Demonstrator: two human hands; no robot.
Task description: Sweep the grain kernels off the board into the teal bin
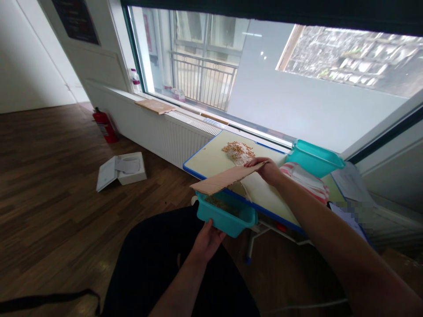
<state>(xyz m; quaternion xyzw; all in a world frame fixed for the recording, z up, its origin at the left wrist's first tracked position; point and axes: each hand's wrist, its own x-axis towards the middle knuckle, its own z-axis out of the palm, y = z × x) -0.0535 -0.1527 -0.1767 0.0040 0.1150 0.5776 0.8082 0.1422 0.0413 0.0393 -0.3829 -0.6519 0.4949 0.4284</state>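
Observation:
My left hand (pixel 209 241) grips the near side of a teal plastic basin (pixel 228 225), held just below the table's front edge. Loose brownish material, too small to name, lies inside it. My right hand (pixel 267 169) is closed on one end of a flat cardboard piece (pixel 224 178), which slants over the table edge and across the basin's left part. Beneath the cardboard, a smear of pale material runs along the edge, partly hidden. Behind the cardboard, a pile of orange-yellow kernels and white grains (pixel 238 152) sits on the cream table (pixel 208 160).
On the table's right side are a second teal basin (pixel 313 159) and a folded pink-and-white striped cloth (pixel 306 181). A radiator (pixel 158 130) runs under the window. An open white box (pixel 130 169) and a red fire extinguisher (pixel 105 127) stand on the floor at left.

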